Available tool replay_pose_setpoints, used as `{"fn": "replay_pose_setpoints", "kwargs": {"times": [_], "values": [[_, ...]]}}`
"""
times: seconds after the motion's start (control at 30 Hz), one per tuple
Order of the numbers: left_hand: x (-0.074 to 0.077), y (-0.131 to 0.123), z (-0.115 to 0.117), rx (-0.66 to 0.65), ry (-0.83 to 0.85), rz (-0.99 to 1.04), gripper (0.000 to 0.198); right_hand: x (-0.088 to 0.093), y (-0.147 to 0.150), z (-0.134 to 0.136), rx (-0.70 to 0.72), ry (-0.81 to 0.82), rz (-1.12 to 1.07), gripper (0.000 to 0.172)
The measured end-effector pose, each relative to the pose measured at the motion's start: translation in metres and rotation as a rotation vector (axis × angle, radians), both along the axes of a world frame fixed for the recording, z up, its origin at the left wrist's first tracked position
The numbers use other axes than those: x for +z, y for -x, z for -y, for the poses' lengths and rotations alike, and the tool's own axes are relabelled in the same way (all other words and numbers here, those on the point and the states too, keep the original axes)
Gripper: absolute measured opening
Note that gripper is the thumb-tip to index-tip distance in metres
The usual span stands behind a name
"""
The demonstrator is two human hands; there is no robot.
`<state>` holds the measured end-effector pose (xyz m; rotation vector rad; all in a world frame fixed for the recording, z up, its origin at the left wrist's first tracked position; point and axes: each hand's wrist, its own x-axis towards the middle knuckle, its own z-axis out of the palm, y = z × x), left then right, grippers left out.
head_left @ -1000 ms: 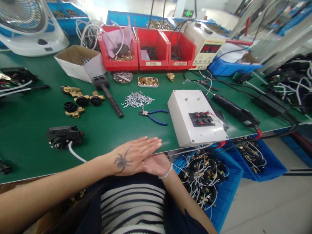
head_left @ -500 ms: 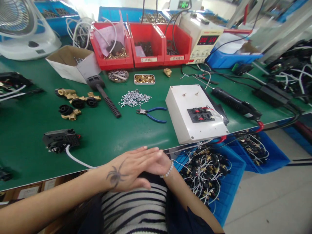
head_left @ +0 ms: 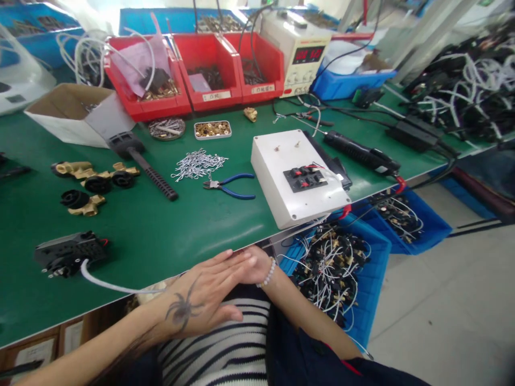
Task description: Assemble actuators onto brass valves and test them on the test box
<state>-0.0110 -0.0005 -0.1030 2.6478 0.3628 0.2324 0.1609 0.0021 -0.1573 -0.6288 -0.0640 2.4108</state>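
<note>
My left hand [head_left: 209, 292], with a spider tattoo on its back, lies palm down with its fingers stretched out across my right hand [head_left: 259, 266]. The right hand wears a bead bracelet [head_left: 267, 272]; its fingers are hidden under the left. I see nothing held in the left hand. Both hands rest before my striped top at the table's front edge. Nearest on the green table [head_left: 161, 241] are blue-handled cutting pliers [head_left: 229, 186], a pile of wire clips [head_left: 199, 163], and a black device [head_left: 70, 253] whose white cable [head_left: 108, 285] runs toward my left wrist.
A white box with switches and terminals [head_left: 298, 177] stands at the table edge. Beyond it lies an electric screwdriver [head_left: 360, 153]. Brass fittings [head_left: 90, 174] and a black mallet-shaped tool [head_left: 151, 171] lie left. Red bins [head_left: 213, 99] line the back. A blue crate [head_left: 372, 284] holds wired parts below.
The view has turned to the right, so the table's things appear further left. My hands stay laid together, left over right.
</note>
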Motion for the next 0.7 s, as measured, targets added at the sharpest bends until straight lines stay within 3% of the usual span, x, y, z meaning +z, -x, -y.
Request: {"fn": "replay_pose_setpoints", "kwargs": {"times": [0.1,0.17,0.23,0.3,0.37,0.53,0.7], "values": [[-0.014,-0.019,0.009,0.05,0.116,0.067,0.073,0.003,-0.011,0.005,-0.06,0.017,0.008,0.03],[-0.022,-0.044,0.01,0.119,0.282,0.116,0.064,0.0,-0.027,0.017,-0.137,0.056,0.036,0.04],[-0.029,-0.077,0.01,0.231,0.605,0.177,0.058,-0.009,-0.051,0.034,-0.255,0.113,0.096,0.05],[-0.037,-0.111,0.008,0.379,1.001,0.241,0.055,-0.023,-0.08,0.052,-0.392,0.147,0.175,0.049],[-0.049,-0.141,0.008,0.43,1.186,0.239,0.049,-0.04,-0.109,0.069,-0.517,0.152,0.255,0.046],[-0.092,-0.188,0.009,0.515,1.371,0.196,0.033,-0.087,-0.148,0.083,-0.72,0.188,0.492,0.026],[-0.127,-0.215,0.003,0.677,1.43,0.176,0.032,-0.114,-0.141,0.068,-0.695,0.183,0.728,0.033]]}}
